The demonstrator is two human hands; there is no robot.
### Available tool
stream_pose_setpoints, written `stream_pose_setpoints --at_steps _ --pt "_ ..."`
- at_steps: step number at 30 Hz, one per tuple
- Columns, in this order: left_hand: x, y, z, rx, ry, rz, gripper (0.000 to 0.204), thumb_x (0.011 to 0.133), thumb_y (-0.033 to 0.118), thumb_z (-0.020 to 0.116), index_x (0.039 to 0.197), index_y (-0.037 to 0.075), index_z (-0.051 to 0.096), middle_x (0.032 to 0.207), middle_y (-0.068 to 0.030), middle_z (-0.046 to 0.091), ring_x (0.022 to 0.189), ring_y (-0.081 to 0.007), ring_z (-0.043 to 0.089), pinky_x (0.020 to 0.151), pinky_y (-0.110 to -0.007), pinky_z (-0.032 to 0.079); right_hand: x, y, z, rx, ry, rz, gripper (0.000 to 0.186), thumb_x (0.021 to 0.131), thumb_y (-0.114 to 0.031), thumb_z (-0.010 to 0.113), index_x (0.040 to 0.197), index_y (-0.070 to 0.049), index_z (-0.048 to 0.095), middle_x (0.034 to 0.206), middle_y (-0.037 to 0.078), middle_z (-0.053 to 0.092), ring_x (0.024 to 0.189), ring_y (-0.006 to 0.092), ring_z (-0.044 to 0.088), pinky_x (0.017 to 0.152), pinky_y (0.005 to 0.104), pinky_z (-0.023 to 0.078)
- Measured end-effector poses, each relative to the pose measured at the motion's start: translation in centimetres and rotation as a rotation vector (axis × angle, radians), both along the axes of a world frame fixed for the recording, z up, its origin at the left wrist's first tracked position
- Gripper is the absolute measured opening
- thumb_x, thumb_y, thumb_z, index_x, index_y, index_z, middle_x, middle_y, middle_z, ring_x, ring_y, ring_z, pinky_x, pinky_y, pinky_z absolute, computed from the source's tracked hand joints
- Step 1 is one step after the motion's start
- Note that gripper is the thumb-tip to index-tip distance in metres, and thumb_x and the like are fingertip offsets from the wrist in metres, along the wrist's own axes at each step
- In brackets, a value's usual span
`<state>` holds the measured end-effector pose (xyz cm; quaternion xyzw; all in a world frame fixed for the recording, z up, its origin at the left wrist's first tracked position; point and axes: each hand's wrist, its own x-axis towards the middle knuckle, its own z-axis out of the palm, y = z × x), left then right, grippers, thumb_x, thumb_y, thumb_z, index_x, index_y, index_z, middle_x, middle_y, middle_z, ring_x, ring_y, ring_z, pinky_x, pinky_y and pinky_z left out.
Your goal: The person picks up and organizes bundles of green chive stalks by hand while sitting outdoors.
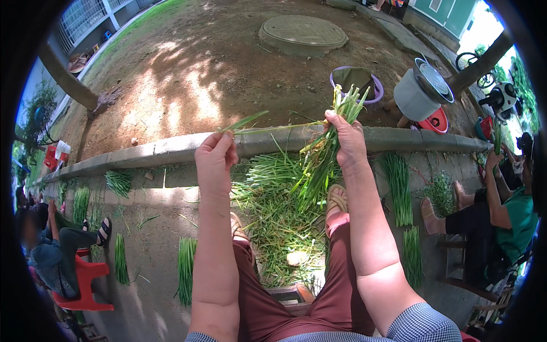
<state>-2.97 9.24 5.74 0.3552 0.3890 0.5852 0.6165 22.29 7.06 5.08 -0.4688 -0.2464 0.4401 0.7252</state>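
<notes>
Gripping a bunch of green scallion-like stalks (325, 154) just right of the frame's centre, cut ends poking up above the fist, leaves hanging down toward the lap. Closing tight around that bunch with the right hand (346, 139), fingers wrapped fully round it. Pinching a single long leaf (268, 126) with the left hand (215, 157) at centre left, thumb and fingertips pressed together on it, remaining fingers curled; stretching that leaf almost level across the gap between both fists.

Lying heaped directly below, in the lower middle: a loose pile of green trimmings (273, 216) on the pavement, between two sandalled feet and knees in rust-red trousers (336, 285).

Running across the middle of the frame behind the fists: a grey concrete curb (159, 149), bare earth beyond it, a round manhole cover (303, 33) at top centre.

Sitting in the upper right: a purple basin (370, 85), a white pot-like appliance (421, 91), tilted over a red base.

Lying in neat rows on the paving at left and right: sorted green bundles (185, 271).

Sitting at far left on a red plastic chair (85, 282), and at far right in a green top: other people, also handling greens.
</notes>
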Motion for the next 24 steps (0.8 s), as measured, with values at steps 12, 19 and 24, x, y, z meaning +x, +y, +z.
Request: stream_pose_setpoints --at_steps 12,19,24 --pt "-5.9 2.0 -0.5 0.152 0.227 0.621 0.005 0.086 0.007 0.061 0.082 0.004 0.06 0.065 0.0004 0.055 0.048 -0.005 0.046 0.042 -0.019 0.036 2.4 0.1 -0.5 0.009 0.104 -0.18 0.012 0.077 -0.007 0.069 0.084 -0.005 0.06 0.069 0.005 0.06 0.058 0.013 0.056 0.053 0.0277 0.049" --pt "-4.6 0.9 -0.7 0.21 1.172 0.234 0.011 0.077 0.01 0.065 0.073 -0.001 0.065 0.064 -0.0083 0.062 0.058 -0.0174 0.057 0.057 -0.031 0.043 2.6 0.1 -0.4 0.004 0.153 -0.164 0.01 0.078 -0.007 0.068 0.083 -0.005 0.059 0.069 0.006 0.06 0.056 0.0143 0.056 0.052 0.0297 0.05" --pt "-1.5 0.3 -0.6 0.377 1.496 0.002 0.018 0.083 0.014 0.056 0.086 0.0 0.066 0.08 -0.0198 0.064 0.075 -0.0353 0.061 0.07 -0.042 0.047 1.3 -0.1 0.0 -0.043 0.197 0.074 0.01 0.079 -0.008 0.069 0.082 -0.006 0.059 0.068 0.004 0.06 0.056 0.0115 0.056 0.051 0.0253 0.049"
